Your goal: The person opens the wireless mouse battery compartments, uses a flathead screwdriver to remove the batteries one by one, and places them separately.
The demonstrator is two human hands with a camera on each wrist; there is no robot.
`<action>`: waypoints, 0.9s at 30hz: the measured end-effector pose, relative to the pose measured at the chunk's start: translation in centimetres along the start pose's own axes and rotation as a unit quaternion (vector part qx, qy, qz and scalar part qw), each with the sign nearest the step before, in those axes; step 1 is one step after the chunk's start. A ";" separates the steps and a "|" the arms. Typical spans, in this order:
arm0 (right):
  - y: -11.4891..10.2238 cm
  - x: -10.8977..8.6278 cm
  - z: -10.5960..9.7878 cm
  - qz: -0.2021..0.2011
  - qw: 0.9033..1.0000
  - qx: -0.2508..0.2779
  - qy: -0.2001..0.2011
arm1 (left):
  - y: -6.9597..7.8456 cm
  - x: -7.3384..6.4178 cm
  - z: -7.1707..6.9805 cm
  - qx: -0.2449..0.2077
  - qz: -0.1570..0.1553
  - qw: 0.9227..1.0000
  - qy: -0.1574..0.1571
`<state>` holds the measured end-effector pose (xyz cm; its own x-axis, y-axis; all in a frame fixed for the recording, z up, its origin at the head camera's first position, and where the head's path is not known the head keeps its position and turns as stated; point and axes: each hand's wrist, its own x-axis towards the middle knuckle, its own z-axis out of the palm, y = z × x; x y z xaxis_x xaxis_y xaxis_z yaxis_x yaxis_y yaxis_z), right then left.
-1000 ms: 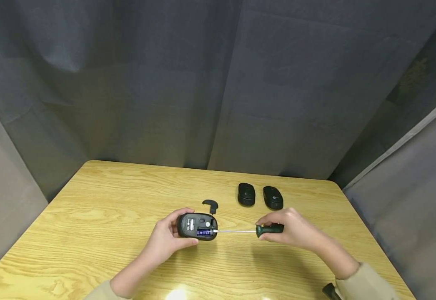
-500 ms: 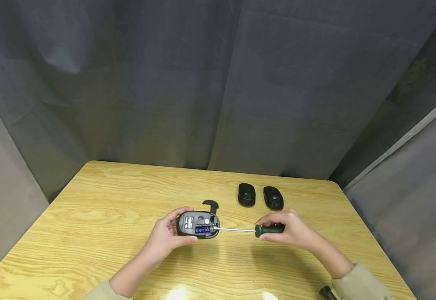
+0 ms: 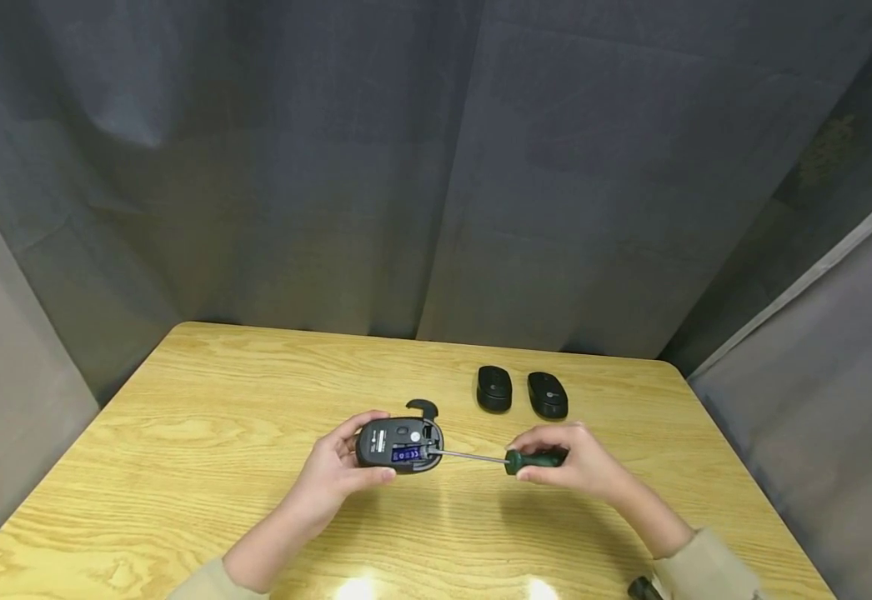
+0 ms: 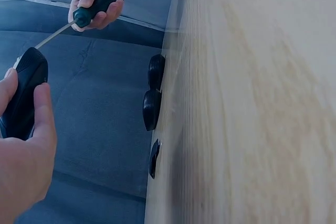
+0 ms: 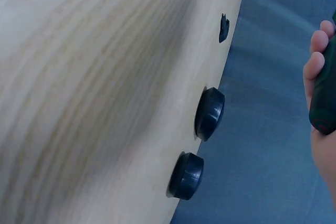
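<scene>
The upturned mouse (image 3: 391, 433) is above the wooden table (image 3: 218, 467), its underside facing up and a blue battery (image 3: 406, 454) in its slot. The person's left hand (image 3: 328, 471) grips it between thumb and fingers. Apart from this, the right hand (image 3: 584, 460) is curled around the green-handled screwdriver (image 3: 518, 462), whose tip reaches into the mouse at the battery's end. Beyond the mouse lies a black cover (image 3: 425, 407); farther right of it, a second mouse (image 3: 494, 389) and a third mouse (image 3: 548, 395) are standing.
</scene>
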<state>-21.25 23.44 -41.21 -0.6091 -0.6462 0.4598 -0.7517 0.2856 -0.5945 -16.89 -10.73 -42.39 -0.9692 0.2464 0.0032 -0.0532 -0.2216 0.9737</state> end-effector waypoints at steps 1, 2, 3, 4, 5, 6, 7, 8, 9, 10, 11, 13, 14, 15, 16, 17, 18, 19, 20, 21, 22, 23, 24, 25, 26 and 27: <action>0.0 -0.1 0.1 0.005 1.000 0.006 0.000 | 0.0 0.0 0.0 -0.004 0.003 1.000 -0.006; -0.4 0.0 0.1 0.009 1.000 0.012 0.002 | -0.1 0.1 0.0 -0.009 0.006 1.000 -0.014; -0.8 0.1 0.2 0.012 1.000 0.019 0.003 | -0.1 0.1 0.0 -0.014 0.008 1.000 -0.021; -1.2 0.2 0.2 0.018 0.999 0.029 0.004 | -0.1 0.1 0.0 -0.021 0.009 0.999 -0.026; -1.6 0.3 0.3 0.022 0.999 0.039 0.006 | -0.2 0.1 0.1 -0.027 0.009 0.999 -0.030; -2.1 0.4 0.3 0.027 0.998 0.047 0.008 | -0.2 0.1 0.1 -0.029 0.010 0.999 -0.034; -2.6 0.6 0.4 0.030 0.998 0.054 0.009 | -0.3 0.2 0.2 -0.032 0.011 0.999 -0.039; -3.0 0.7 0.5 0.030 0.998 0.059 0.012 | -0.3 0.2 0.3 -0.032 0.009 0.999 -0.039; -3.0 0.7 0.5 0.030 0.998 0.062 0.013 | -0.3 0.1 0.4 -0.032 0.007 0.999 -0.040; -3.0 0.7 0.6 0.029 0.997 0.065 0.014 | -0.3 0.1 0.6 -0.030 0.005 0.999 -0.041; -3.0 0.7 0.6 0.028 0.997 0.066 0.015 | -0.3 0.2 0.7 -0.028 0.004 0.999 -0.041; -3.0 0.6 0.7 0.031 0.997 0.070 0.016 | -0.3 0.2 0.8 -0.025 0.002 0.999 -0.044; -2.9 0.5 0.8 0.034 0.997 0.071 0.017 | -0.3 0.2 0.9 -0.024 0.003 0.999 -0.044; -2.9 0.5 0.8 0.038 0.997 0.072 0.017 | -0.3 0.2 0.9 -0.022 0.004 0.999 -0.043; -2.9 0.5 0.8 0.042 0.996 0.072 0.018 | -0.3 0.2 0.9 -0.020 0.004 0.999 -0.041; -3.0 0.4 0.9 0.045 0.996 0.070 0.018 | -0.3 0.1 0.9 -0.018 0.004 0.999 -0.038; -3.0 0.4 0.9 0.049 0.996 0.069 0.019 | -0.2 0.1 0.9 -0.016 0.003 0.999 -0.036; -3.1 0.4 0.8 0.051 0.996 0.067 0.019 | -0.2 0.1 0.9 -0.014 0.002 0.999 -0.034; -3.2 0.4 0.8 0.053 0.996 0.066 0.020 | -0.2 0.1 0.9 -0.013 0.000 0.999 -0.031; -3.2 0.4 0.8 0.055 0.996 0.068 0.020 | -0.1 0.1 0.8 -0.011 -0.002 1.000 -0.027; -3.1 0.3 0.7 0.057 0.996 0.069 0.021 | -0.1 0.1 0.8 -0.011 -0.006 1.000 -0.022; -3.0 0.2 0.6 0.057 0.996 0.068 0.023 | -0.1 0.1 0.8 -0.010 -0.008 1.000 -0.018; -2.8 0.1 0.5 0.058 0.996 0.069 0.025 | -0.1 0.1 0.8 -0.009 -0.010 1.000 -0.014; -2.4 0.0 0.4 0.058 0.996 0.067 0.027 | 0.0 0.2 0.8 -0.007 -0.012 1.000 -0.011; -2.0 -0.2 0.3 0.058 0.996 0.064 0.029 | 0.0 0.2 0.7 -0.006 -0.012 1.000 -0.008; -1.6 -0.3 0.2 0.061 0.996 0.061 0.033 | 0.0 0.2 0.7 -0.003 -0.013 1.000 -0.005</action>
<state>-19.77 23.05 -40.53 -0.7117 -0.5634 0.4196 -0.6379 0.2681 -0.7220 -16.89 -10.04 -42.20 -0.9650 0.2615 -0.0198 -0.0796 -0.2205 0.9721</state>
